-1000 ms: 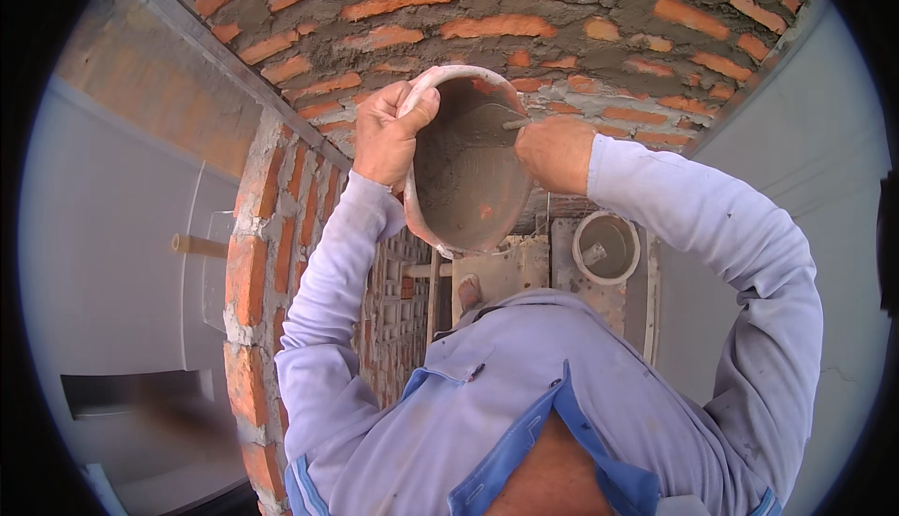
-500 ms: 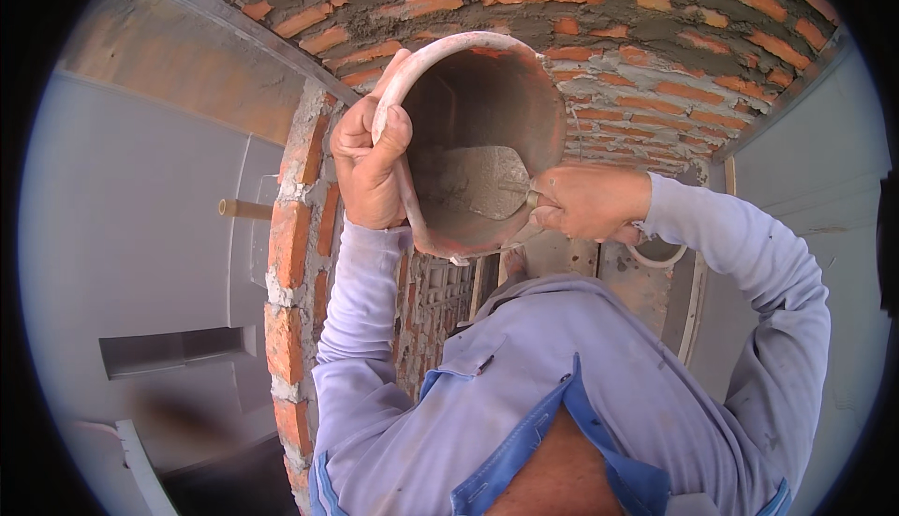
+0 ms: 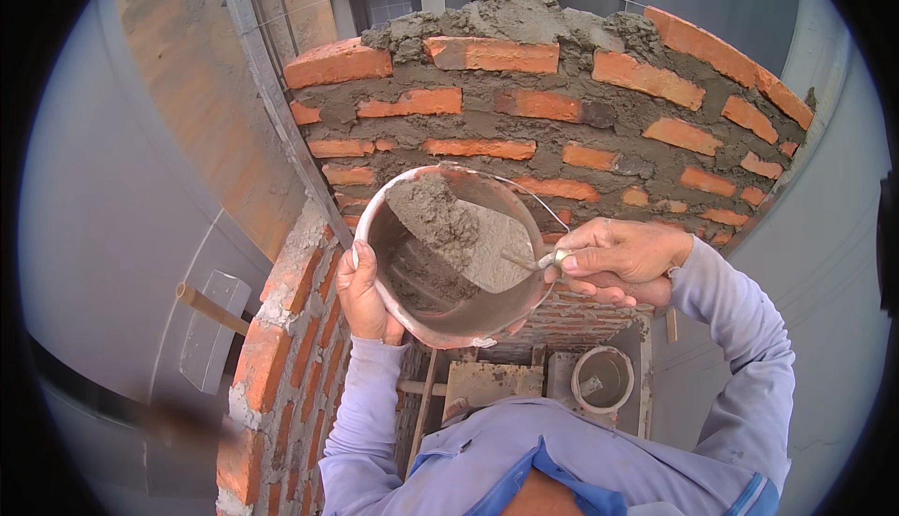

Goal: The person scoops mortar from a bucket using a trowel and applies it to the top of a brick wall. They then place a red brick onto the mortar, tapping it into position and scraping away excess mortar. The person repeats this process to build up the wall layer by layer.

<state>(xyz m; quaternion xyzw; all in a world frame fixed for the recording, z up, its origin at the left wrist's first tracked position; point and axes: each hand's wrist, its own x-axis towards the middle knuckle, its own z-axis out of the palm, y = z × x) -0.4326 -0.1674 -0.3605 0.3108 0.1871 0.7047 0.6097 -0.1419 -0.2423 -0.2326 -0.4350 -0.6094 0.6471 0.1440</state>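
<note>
My left hand (image 3: 367, 293) grips the pale, mortar-smeared rim of a round bucket (image 3: 375, 226) and holds it up, tilted, in front of the brick wall. Wooden handle in its closed fingers, my right hand (image 3: 626, 258) holds a trowel (image 3: 506, 246) over the bucket's mouth. A lump of wet grey mortar (image 3: 438, 216) lies on the trowel's blade. Below the blade, more mortar covers the inside of the bucket. The bucket's thin wire handle (image 3: 534, 190) stands up behind the trowel.
Ahead rises a brick wall (image 3: 492, 149) with wet mortar (image 3: 515, 18) along its top and a string across it. A lower brick wall (image 3: 257, 366) runs on the left. A second bucket (image 3: 629, 394) stands below right, beside wooden boards (image 3: 492, 385).
The view has tipped up to the wall's top. The bucket has come lower in view and tilted differently. Mortar now sits on the trowel blade, which has lifted within the bucket's mouth.
</note>
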